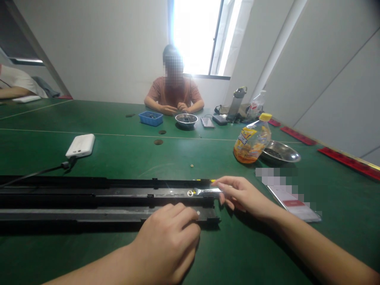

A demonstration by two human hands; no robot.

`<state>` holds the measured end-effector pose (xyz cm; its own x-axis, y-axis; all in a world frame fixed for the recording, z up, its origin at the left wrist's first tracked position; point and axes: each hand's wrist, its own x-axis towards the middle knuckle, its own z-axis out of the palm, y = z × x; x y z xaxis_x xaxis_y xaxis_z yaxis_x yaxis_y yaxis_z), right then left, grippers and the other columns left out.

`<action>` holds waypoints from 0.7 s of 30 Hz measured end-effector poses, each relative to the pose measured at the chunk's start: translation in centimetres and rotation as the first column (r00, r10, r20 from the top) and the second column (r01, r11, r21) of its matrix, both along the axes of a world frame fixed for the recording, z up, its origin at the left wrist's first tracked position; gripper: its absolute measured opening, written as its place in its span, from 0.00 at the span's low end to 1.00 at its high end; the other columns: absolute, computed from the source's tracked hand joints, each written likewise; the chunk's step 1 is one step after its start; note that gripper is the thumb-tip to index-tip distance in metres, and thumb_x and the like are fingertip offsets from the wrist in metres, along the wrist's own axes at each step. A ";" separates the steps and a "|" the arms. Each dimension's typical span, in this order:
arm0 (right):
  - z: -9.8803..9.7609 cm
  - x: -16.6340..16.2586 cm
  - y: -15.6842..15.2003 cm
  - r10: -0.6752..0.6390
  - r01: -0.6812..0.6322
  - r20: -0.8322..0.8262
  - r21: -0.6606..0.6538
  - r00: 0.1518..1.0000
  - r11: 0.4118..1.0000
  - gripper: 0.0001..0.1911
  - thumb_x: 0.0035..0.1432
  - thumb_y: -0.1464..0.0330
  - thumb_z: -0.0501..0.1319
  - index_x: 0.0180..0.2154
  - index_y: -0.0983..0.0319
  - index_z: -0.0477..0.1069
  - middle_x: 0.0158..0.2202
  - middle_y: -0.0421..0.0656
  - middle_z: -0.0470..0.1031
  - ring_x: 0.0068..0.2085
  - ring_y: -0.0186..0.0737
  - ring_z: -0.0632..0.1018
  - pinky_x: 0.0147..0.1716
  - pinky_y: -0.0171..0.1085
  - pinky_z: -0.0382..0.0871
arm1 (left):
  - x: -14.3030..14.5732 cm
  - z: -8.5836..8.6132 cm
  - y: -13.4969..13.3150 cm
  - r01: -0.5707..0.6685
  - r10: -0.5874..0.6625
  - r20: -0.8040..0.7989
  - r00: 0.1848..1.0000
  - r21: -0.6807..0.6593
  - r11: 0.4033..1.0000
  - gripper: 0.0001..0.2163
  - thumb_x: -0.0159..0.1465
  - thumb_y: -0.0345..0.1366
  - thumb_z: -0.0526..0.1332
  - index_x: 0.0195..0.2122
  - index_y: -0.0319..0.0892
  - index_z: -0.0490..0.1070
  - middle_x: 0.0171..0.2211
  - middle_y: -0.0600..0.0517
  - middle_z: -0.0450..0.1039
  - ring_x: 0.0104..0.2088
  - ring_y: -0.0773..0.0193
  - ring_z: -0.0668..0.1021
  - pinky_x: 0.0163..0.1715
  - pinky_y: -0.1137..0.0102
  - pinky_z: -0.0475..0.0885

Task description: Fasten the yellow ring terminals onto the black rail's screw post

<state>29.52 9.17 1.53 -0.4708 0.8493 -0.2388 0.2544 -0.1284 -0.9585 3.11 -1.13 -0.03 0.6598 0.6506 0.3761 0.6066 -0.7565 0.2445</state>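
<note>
Two long black channel rails (127,192) lie side by side across the green table, their right ends in front of me. My right hand (237,194) pinches the handle of a shiny metal wrench (208,190) near the far rail's end. The wrench's ring end sits around a small brass-coloured nut (190,193) inside that channel. My left hand (172,233) is closed over the near rail (118,213), its fingers curled at the rail's edge; the fingertips are partly hidden. Beyond the rails, a small brass nut (192,166) lies loose on the table.
To the right stand a yellow-capped bottle (251,142) and a metal bowl (285,153) with dark small parts; a flat, partly blurred phone-like item (297,204) lies nearer. At left is a white power bank (80,145) with a black cable. A person (175,91) sits opposite, behind a blue basket (151,118).
</note>
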 end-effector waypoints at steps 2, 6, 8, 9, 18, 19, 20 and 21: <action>-0.1 0.1 0.1 0.006 -0.006 0.003 -0.004 1.000 1.000 0.28 0.65 0.47 0.68 0.48 0.66 0.78 0.28 0.40 0.77 0.21 0.29 0.69 0.17 0.29 0.53 | 0.0 0.0 0.0 -0.001 0.001 -0.002 1.000 -0.004 1.000 0.04 0.67 0.32 0.61 0.42 0.43 0.74 0.44 0.47 0.75 0.39 0.54 0.74 0.37 0.58 0.71; -0.1 0.0 0.0 0.006 -0.006 0.015 0.004 1.000 1.000 0.27 0.66 0.48 0.67 0.48 0.66 0.78 0.27 0.39 0.75 0.20 0.29 0.68 0.18 0.30 0.54 | -0.1 -0.1 0.0 0.004 -0.004 0.006 1.000 -0.002 1.000 0.04 0.68 0.32 0.61 0.43 0.43 0.74 0.45 0.47 0.75 0.39 0.54 0.73 0.37 0.58 0.71; 0.0 0.0 -0.2 0.008 -0.009 0.050 0.027 0.999 1.000 0.26 0.66 0.47 0.66 0.47 0.66 0.78 0.25 0.38 0.73 0.20 0.30 0.68 0.19 0.30 0.56 | -0.1 -0.2 0.0 0.002 -0.002 0.007 1.000 -0.001 1.000 0.05 0.68 0.32 0.61 0.43 0.43 0.74 0.45 0.47 0.75 0.40 0.54 0.73 0.37 0.58 0.71; 0.0 -0.1 -0.3 0.010 -0.014 0.073 0.043 0.997 0.999 0.26 0.67 0.47 0.65 0.46 0.66 0.78 0.24 0.37 0.72 0.21 0.30 0.68 0.19 0.31 0.57 | 0.0 -0.2 0.0 0.000 0.000 0.008 1.000 -0.002 1.000 0.05 0.68 0.32 0.61 0.43 0.43 0.74 0.45 0.47 0.75 0.40 0.54 0.73 0.37 0.58 0.71; 0.5 -0.2 -0.5 0.019 -0.081 0.234 0.257 0.972 0.963 0.17 0.66 0.56 0.67 0.47 0.62 0.83 0.35 0.44 0.82 0.33 0.43 0.80 0.34 0.38 0.73 | 0.0 -0.2 0.1 0.013 -0.013 0.016 1.000 0.005 1.000 0.05 0.67 0.31 0.61 0.43 0.43 0.74 0.45 0.47 0.75 0.39 0.54 0.74 0.37 0.58 0.72; 0.6 -0.3 -0.6 0.032 -0.100 0.229 0.288 0.973 0.952 0.16 0.66 0.58 0.67 0.47 0.62 0.83 0.39 0.46 0.85 0.39 0.46 0.82 0.40 0.41 0.75 | 0.0 -0.2 0.1 0.012 -0.012 0.017 1.000 0.006 1.000 0.05 0.67 0.31 0.61 0.43 0.43 0.74 0.45 0.47 0.75 0.39 0.54 0.74 0.37 0.59 0.72; 0.7 -0.4 -0.7 0.046 -0.118 0.226 0.315 0.973 0.942 0.15 0.66 0.59 0.67 0.47 0.62 0.84 0.44 0.47 0.86 0.44 0.49 0.83 0.45 0.43 0.75 | 0.0 -0.2 0.1 0.011 -0.011 0.018 1.000 0.008 1.000 0.05 0.67 0.31 0.61 0.43 0.43 0.74 0.45 0.47 0.75 0.39 0.54 0.74 0.37 0.59 0.72; 0.8 -0.5 -0.8 0.055 -0.133 0.230 0.340 0.972 0.931 0.14 0.67 0.61 0.66 0.47 0.61 0.84 0.47 0.47 0.86 0.48 0.51 0.83 0.50 0.44 0.74 | 0.0 -0.2 0.1 0.011 -0.012 0.019 1.000 0.010 1.000 0.04 0.67 0.31 0.61 0.42 0.43 0.74 0.44 0.47 0.75 0.39 0.54 0.74 0.37 0.59 0.72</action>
<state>29.05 8.40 2.33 -0.5238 0.8510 -0.0375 0.4515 0.2401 -0.8593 3.13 -1.05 -0.23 0.6600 0.6393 0.3947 0.5933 -0.7657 0.2483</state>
